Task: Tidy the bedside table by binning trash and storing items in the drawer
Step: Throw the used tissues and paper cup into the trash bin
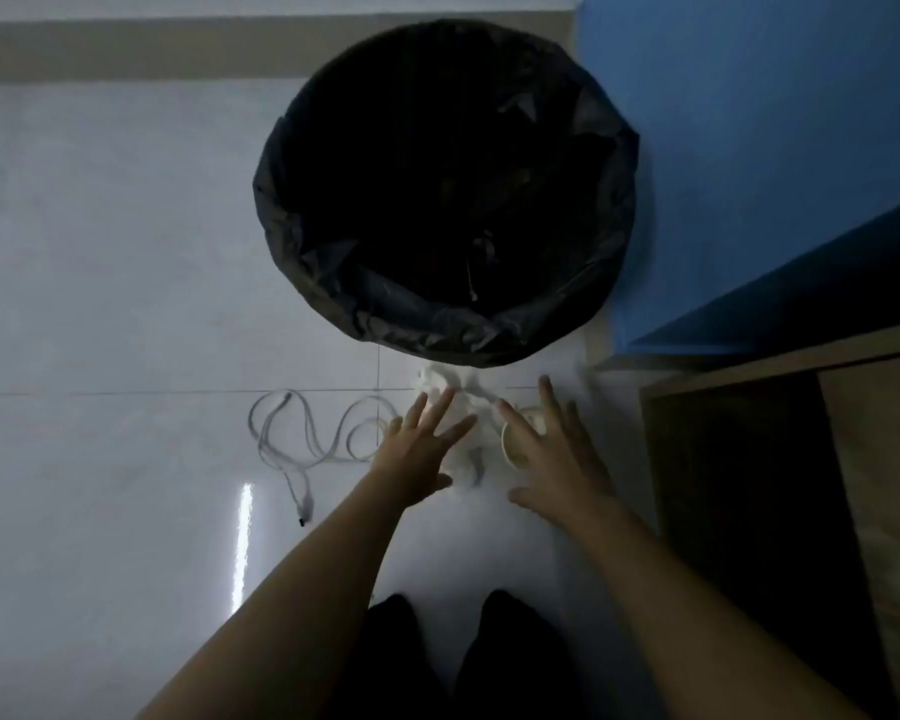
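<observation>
A round bin [445, 200] lined with a black bag stands on the white surface. Just in front of it lies crumpled white tissue [468, 402], and beside the tissue a small paper cup [515, 446] lies on its side. My left hand [422, 449] hovers over the tissue's left side with fingers spread. Over the cup, my right hand [557, 454] is spread too and partly hides it. Neither hand holds anything. A white cable [302, 433] lies coiled to the left of my left hand.
A blue wall [749, 148] rises at the right behind the bin. A wooden piece of furniture [863, 485] with a dark opening stands at the right edge. My dark-clad legs [453, 662] show at the bottom.
</observation>
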